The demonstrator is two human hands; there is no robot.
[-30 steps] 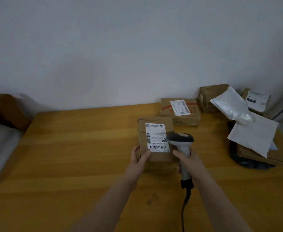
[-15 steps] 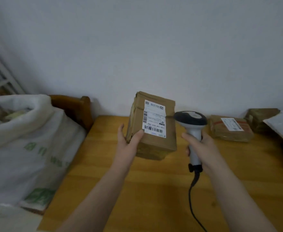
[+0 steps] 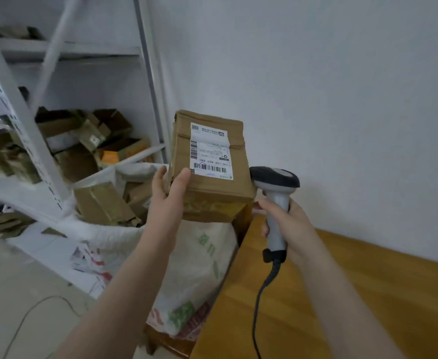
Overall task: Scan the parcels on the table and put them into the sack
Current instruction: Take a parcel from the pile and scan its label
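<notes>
Here, a white metal shelving rack [image 3: 21, 120] fills the left side, its middle shelf piled with loose cardboard boxes [image 3: 83, 136]. A wooden table [image 3: 355, 294] runs along the lower right against the plain wall. Just beside the table's left end stands a white woven sack [image 3: 202, 255] printed in green and red, its mouth open and several brown parcels [image 3: 101, 203] lying tilted inside it. The cardboard parcel [image 3: 212, 198] being handled is off the table, held in the air above the side of the sack nearest the table, its labelled face turned toward the camera. The left hand [image 3: 166, 200] grasps it at its lower left corner, thumb pressed on the front face and fingers wrapped behind the side. The right hand [image 3: 294, 226] is clenched around the grey handle of a barcode scanner [image 3: 276, 203], which stands upright just beside the parcel's right edge, dark head on top. Its black cable [image 3: 258, 307] hangs down over the table. A white shipping label [image 3: 210, 151] with barcodes covers the upper part of the parcel's front.
</notes>
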